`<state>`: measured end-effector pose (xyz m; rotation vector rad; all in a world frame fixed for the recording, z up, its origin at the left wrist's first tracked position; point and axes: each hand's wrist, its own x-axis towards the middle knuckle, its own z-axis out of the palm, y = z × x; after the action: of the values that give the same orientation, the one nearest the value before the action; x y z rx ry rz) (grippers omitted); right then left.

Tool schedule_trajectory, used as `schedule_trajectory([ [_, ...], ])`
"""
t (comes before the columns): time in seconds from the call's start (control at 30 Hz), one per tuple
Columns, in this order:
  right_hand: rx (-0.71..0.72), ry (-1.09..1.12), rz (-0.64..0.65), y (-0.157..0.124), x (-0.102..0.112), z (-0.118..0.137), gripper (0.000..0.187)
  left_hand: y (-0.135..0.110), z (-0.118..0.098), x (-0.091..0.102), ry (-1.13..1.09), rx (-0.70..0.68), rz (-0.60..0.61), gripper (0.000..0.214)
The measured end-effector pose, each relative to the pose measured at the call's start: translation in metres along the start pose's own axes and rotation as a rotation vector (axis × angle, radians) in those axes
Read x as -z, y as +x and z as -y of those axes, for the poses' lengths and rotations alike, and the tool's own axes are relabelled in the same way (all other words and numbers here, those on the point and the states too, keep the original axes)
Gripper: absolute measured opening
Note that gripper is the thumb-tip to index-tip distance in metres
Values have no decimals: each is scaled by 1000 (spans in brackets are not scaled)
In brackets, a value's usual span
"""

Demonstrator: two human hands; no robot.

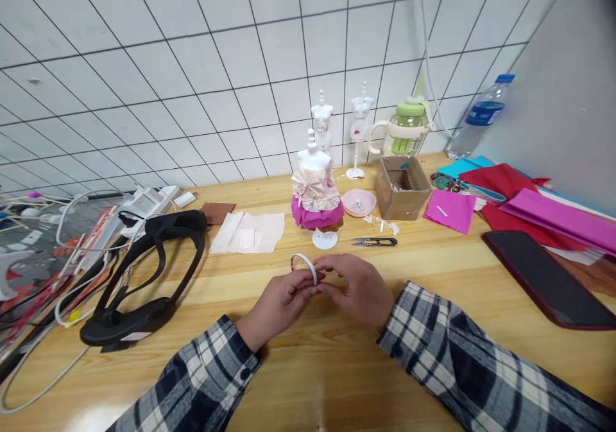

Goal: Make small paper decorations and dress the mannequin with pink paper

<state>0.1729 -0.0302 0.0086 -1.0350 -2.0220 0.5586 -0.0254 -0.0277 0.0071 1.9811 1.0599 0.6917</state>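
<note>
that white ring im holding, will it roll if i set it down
Probably, if set on edge: the white ring is a thin round hoop and the wooden table looks smooth. Laid flat it should stay put. It is likely light, since fingertips of the left hand and right hand alone pinch it.

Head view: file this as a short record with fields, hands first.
Hands: left hand and right hand both pinch one white ring, low over the table.
Sleeves: plaid.
Behind the hands: snips; doll form in a pink and white paper dress.
Right side: pink bowl, cardboard box, coloured paper sheets, dark phone.
Left side: black headset, white paper pieces.
</note>
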Motion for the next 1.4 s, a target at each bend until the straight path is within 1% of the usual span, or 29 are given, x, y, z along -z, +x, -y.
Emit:
schedule_trajectory([
  [0.07,-3,-19,8,0,0,0,20,0,-1,0,-9,5,10,24],
  [0.17,-6,-44,-10,0,0,-1,19,1,-3,-1,-20,27,19,24],
  [0.27,0,-4,11,0,-1,-1,21,2,-5,-1,-40,55,13,22],
  [0.37,-36,47,33,0,-3,0,22,2,-6,-1,-84,84,16,24],
  [0.47,-67,67,62,1,-3,-1,22,3,-5,-3,-110,116,44,25],
  [0.6,-99,92,113,2,-1,-3,27,4,-3,-6,-132,120,80,19],
  [0.7,-81,89,130,2,-1,-5,17,5,-2,-6,-159,118,101,17],
  [0.77,-72,84,114,1,-2,-5,15,6,-2,-5,-166,123,113,17],
  [0.9,-79,69,78,0,-5,-7,36,7,0,-5,-223,128,110,25],
  [0.93,-73,66,77,0,-6,-7,37,7,0,-6,-244,134,108,27],
  [1.13,-85,97,82,1,-7,-10,28,7,0,-8,-266,177,96,28],
  [1.3,-82,98,127,2,-4,-9,16,9,-1,-6,-265,154,135,19],
  [1.4,-93,77,97,2,-3,-6,14,10,0,-6,-251,152,135,20],
])
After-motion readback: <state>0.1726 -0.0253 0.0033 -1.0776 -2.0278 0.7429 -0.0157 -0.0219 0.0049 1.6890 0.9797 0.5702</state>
